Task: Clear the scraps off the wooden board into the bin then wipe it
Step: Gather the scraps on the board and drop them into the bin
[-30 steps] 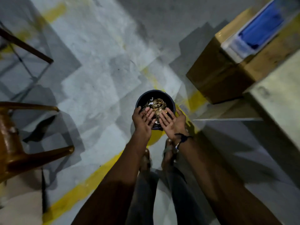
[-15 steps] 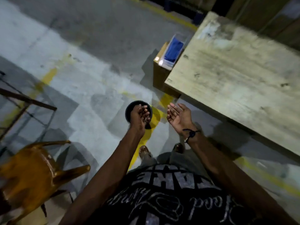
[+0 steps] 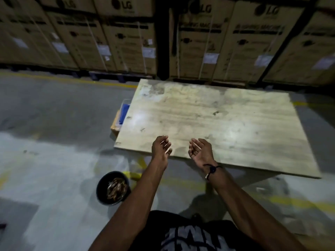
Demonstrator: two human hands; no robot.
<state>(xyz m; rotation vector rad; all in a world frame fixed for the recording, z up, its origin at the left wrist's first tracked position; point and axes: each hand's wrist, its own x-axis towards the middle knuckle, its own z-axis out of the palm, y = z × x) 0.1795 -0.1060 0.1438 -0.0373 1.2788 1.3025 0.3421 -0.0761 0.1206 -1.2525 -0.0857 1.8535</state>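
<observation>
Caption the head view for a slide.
Both empty hands, left and right, hover over the wooden board; scraps fill the bin on the floor.

The room is dim, and what light there is falls from overhead, leaving pale glare patches on the wooden board [image 3: 213, 124] and a washed-out bright area on the concrete floor [image 3: 54, 160] to the left. The stacked cartons [image 3: 126, 37] at the back sit in deep gloom, their print soft and hard to read, and dark shadow pools under the board's near edge. The wide lens bows straight lines toward the frame's edges, and the whole view is slightly smeared, with the bin [image 3: 113, 187] and its contents blurred.
</observation>
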